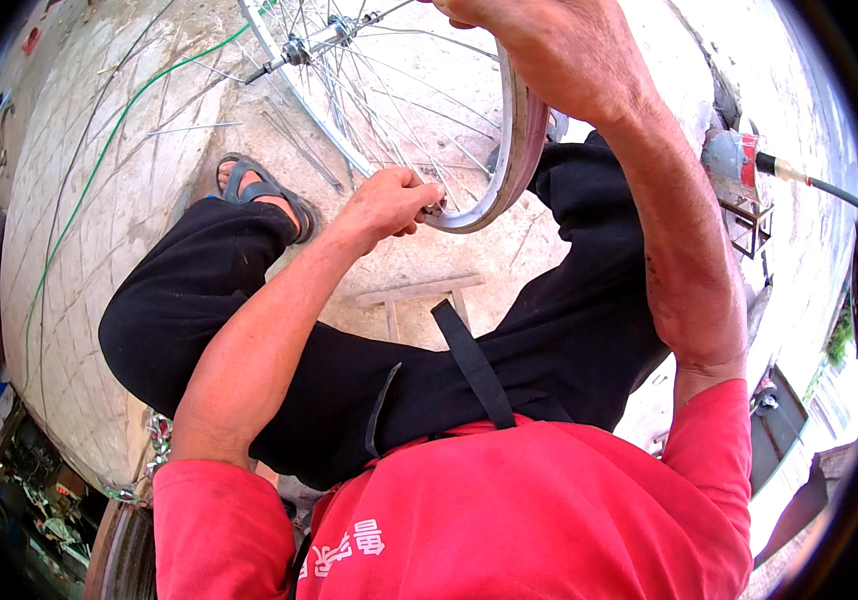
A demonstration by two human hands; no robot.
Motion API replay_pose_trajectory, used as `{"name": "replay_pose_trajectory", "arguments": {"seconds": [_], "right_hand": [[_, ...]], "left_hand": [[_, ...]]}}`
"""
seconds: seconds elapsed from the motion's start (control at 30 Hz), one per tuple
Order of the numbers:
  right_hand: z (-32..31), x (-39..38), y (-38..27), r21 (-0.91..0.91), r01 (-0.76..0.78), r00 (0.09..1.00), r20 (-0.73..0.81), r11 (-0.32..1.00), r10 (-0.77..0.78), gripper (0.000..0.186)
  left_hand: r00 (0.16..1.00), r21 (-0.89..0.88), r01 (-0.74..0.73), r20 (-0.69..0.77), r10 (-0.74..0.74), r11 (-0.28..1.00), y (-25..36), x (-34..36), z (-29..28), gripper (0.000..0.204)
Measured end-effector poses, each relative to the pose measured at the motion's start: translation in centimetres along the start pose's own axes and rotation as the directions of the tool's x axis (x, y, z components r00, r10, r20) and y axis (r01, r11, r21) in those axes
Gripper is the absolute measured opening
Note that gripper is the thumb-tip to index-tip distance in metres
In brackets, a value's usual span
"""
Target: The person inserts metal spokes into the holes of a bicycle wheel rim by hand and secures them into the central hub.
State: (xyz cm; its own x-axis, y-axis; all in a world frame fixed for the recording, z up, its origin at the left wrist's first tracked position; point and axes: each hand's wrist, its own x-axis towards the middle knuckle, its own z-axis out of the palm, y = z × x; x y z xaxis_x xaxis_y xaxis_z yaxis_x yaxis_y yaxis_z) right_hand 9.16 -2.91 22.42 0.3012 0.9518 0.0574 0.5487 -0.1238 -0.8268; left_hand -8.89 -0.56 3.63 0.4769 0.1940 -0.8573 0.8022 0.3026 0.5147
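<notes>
A bicycle wheel point(469, 216) without a tyre stands between my knees, its silver rim curving toward me. Thin spokes run to its hub point(296, 51), with an axle sticking out. My left hand point(389, 208) is closed in a pinch at the near inside of the rim. A small dark piece point(434, 209) shows at its fingertips, at the spoke ends; its kind is unclear. My right hand point(539, 55) lies over the rim's right side with bent fingers closed on it. The frame's top edge cuts off part of that hand.
Loose spokes point(304, 150) lie on the pale floor by my left sandal point(254, 185). A green cord point(114, 150) curves along the left. A low wooden piece point(419, 290) sits between my legs. At right stands a red-and-grey device point(732, 160) with a cable point(837, 193).
</notes>
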Motion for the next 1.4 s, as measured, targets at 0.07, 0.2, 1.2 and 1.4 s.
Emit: {"name": "replay_pose_trajectory", "arguments": {"seconds": [0.07, 0.2, 1.2, 1.4], "right_hand": [[0.2, 0.0, 0.0, -0.023, 0.012, 1.0, -0.022, 1.0, -0.013, 0.043], [0.1, 0.2, 0.4, -0.004, -0.003, 1.0, -0.023, 1.0, 0.002, 0.043], [0.6, 0.1, 0.5, -0.036, 0.038, 0.994, -0.099, 0.999, -0.041, 0.036], [-2.7, 1.6, 2.0, 0.437, -0.129, 0.981, 0.188, 0.89, 0.049, 0.036]], "left_hand": [[1.0, -0.108, 0.007, 0.026, -0.004, 0.994, -1.2, 0.6, -0.1, 0.031], [0.999, -0.229, 0.051, 0.0, -0.052, 0.972, -2.9, 1.3, -1.3, 0.03], [0.997, -0.114, 0.023, -0.065, -0.03, 0.993, -4.7, 2.7, -1.1, 0.048], [0.999, -0.098, -0.006, -0.045, 0.002, 0.995, -5.2, 3.2, -1.3, 0.048]]}}
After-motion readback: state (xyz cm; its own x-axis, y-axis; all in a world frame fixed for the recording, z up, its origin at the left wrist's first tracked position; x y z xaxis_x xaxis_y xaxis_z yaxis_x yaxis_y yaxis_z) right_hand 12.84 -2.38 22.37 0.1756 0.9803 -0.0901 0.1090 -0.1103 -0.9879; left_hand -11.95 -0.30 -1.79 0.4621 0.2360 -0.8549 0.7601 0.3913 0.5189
